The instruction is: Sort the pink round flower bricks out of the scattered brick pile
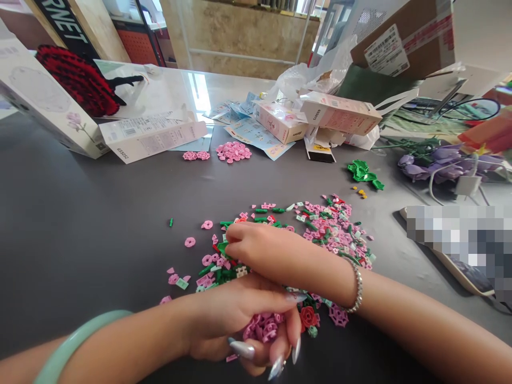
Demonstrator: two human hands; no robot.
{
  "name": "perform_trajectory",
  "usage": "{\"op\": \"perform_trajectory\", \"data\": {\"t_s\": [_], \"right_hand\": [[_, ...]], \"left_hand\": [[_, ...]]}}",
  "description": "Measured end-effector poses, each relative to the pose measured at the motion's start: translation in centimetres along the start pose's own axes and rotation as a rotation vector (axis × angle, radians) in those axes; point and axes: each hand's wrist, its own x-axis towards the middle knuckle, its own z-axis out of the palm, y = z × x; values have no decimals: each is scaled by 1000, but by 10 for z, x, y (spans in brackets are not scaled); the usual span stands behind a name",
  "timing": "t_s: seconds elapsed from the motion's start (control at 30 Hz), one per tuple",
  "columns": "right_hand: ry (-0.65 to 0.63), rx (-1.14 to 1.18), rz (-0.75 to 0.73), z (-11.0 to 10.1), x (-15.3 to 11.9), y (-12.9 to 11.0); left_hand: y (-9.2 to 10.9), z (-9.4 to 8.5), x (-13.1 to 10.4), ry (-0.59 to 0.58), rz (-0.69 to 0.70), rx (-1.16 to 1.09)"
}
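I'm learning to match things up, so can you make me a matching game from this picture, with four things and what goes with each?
Things
1. Left hand
2. Silvery bracelet
3. Small yellow pieces
4. Purple flowers

Clues
A. Beside a white plug
B. Has pink pieces in its palm
C. Around the right wrist
D. Near the green leaf pieces

Right pairs: 1-B, 2-C, 3-D, 4-A
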Motion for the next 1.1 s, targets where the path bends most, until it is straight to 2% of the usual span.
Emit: {"op": "perform_trajectory", "data": {"t_s": [0.17,0.33,0.6,0.83,1.1], "right_hand": [[28,-109,1,6,-2,-7],[-17,-135,72,6,-5,-7],[-141,-68,180,-8,-10,-7],[-81,-67,210,-6,-17,-4],[-72,-225,25,-1,-27,3]], "left_hand": [[1,1,1,1,-93,22],[0,2,1,-29,-56,24],[-7,-2,1,-39,12,11],[-9,-3,1,-43,28,14],[-1,0,0,-27,-40,15]]}}
